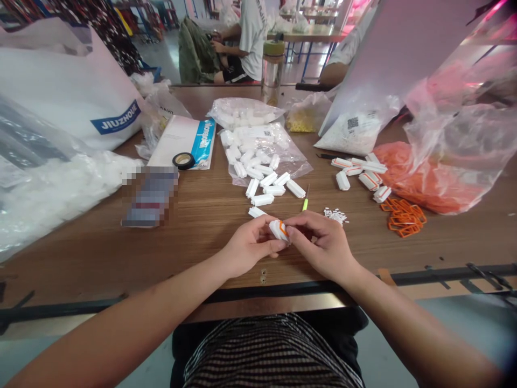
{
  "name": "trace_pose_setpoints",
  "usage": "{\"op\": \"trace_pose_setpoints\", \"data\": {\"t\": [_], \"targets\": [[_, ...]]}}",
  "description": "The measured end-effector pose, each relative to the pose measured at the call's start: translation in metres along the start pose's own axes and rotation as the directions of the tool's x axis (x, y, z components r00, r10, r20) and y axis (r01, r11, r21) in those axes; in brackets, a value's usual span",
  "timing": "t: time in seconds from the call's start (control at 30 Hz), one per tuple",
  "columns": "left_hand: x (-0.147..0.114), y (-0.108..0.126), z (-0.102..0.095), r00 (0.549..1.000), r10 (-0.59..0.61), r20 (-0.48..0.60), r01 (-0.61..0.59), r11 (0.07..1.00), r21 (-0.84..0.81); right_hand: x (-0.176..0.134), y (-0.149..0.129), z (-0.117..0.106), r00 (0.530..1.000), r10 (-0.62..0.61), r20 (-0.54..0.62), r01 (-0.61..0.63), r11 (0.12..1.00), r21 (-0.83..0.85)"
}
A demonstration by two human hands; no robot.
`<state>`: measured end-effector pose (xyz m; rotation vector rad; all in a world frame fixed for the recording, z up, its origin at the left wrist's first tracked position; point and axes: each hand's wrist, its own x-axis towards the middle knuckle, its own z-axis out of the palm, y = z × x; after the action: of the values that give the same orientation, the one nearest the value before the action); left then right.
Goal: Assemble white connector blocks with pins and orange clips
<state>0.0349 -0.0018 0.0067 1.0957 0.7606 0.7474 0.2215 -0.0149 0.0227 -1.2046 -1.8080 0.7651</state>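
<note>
Near the table's front edge, my left hand (252, 242) grips a white plastic block (277, 229) between thumb and fingers. My right hand (319, 240) pinches an orange ring (283, 228) at the block's right end; the ring sits partly round it. Plain white blocks (262, 200) lie just beyond my hands, some spilling from a clear bag (297, 161). To the right are several white blocks with orange bands (368, 180), loose orange rings (406, 217) and a small heap of tiny white pieces (336, 216). A thin tool with a yellow-green handle (305, 205) lies beyond my right hand.
Right, a clear bag of orange rings (428, 183) and a bag of white pieces (349, 132). Left, a blurred-out phone-like object (149, 196), black tape roll (183, 160), and large white bags (60, 86). A bottle (272, 70) stands at the back; a seated person (250, 43) is beyond.
</note>
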Motion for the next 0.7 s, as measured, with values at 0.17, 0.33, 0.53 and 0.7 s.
{"op": "trace_pose_setpoints", "data": {"t": [0.17,0.33,0.53,0.7], "targets": [[-0.001,-0.001,0.0,0.997,0.061,-0.05,-0.057,0.996,0.071,0.001,-0.005,-0.001,0.996,-0.084,-0.012,0.084,0.996,-0.042],[-0.002,-0.002,-0.003,0.988,0.148,-0.044,-0.139,0.974,0.177,0.001,-0.005,-0.001,0.994,-0.106,0.015,0.106,0.994,-0.034],[-0.004,-0.005,-0.003,0.978,0.202,-0.047,-0.185,0.952,0.244,0.002,0.001,0.002,0.993,0.086,0.079,-0.095,0.989,0.114],[-0.006,-0.007,-0.001,0.967,0.249,-0.05,-0.223,0.926,0.306,0.004,0.005,0.006,0.953,0.214,0.216,-0.274,0.912,0.304]]}}
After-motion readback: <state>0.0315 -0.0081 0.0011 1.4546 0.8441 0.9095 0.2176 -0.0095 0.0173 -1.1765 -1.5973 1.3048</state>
